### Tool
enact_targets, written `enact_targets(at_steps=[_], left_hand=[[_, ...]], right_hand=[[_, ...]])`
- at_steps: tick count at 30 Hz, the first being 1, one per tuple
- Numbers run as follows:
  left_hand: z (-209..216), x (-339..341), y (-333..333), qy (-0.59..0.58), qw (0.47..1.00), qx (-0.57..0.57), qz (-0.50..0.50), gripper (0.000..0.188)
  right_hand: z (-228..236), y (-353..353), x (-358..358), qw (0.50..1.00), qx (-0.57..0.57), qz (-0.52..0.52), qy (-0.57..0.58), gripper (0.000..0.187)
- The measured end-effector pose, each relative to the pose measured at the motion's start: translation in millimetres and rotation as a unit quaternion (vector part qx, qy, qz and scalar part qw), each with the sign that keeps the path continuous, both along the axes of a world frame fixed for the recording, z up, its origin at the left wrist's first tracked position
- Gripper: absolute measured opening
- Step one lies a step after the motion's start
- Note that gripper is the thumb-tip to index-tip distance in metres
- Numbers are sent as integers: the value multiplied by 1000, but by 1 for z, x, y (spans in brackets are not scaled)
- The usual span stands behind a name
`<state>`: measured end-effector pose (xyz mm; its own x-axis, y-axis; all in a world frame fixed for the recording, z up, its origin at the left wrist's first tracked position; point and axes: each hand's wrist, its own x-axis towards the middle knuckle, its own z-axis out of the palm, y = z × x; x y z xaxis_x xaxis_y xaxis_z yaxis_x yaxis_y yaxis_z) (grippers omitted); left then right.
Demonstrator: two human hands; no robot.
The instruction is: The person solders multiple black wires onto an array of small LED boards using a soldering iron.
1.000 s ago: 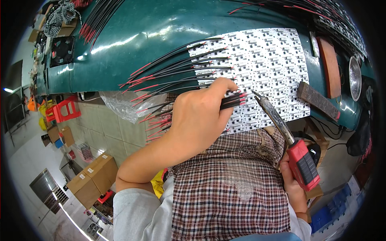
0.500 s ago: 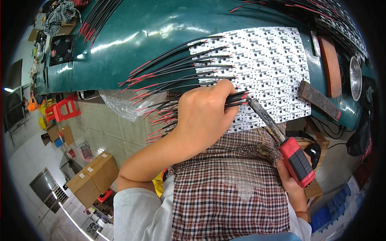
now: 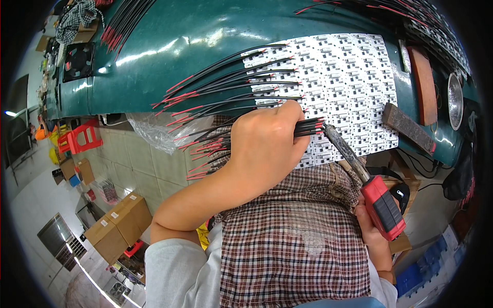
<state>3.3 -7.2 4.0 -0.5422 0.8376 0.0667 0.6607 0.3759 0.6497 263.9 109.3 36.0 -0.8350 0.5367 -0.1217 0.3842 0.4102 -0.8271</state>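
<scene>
My left hand (image 3: 269,146) is closed around a bundle of black and red wires (image 3: 308,127), their stripped ends pointing right over a white sheet of small circuit boards (image 3: 349,77) on a green table (image 3: 195,46). My right hand (image 3: 375,238) grips the red handle of a soldering iron (image 3: 382,205). Its dark tip (image 3: 331,134) sits just right of the wire ends, close to touching them. More black and red wires (image 3: 226,84) lie soldered along the sheet's left edge.
A dark flat bar (image 3: 408,128) lies at the sheet's right edge, with a brown block (image 3: 423,84) and a round metal dish (image 3: 454,100) beyond. Loose wires (image 3: 123,20) and a black fan (image 3: 78,61) lie far left. Cardboard boxes (image 3: 115,226) and red stools (image 3: 79,141) stand on the floor.
The soldering iron has slid left and down, bringing its tip nearer the wire ends in my left hand. My left hand has barely shifted.
</scene>
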Motion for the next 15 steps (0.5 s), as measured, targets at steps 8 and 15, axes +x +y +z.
enact_targets(at_steps=[8, 15], left_hand=[[1, -5, 2, -33, 999, -27, -1, 11], [0, -3, 3, -9, 1000, -21, -9, 10]], right_hand=[[3, 3, -6, 999, 25, 25, -1, 23], [0, 5, -12, 996, 63, 54, 15, 24]])
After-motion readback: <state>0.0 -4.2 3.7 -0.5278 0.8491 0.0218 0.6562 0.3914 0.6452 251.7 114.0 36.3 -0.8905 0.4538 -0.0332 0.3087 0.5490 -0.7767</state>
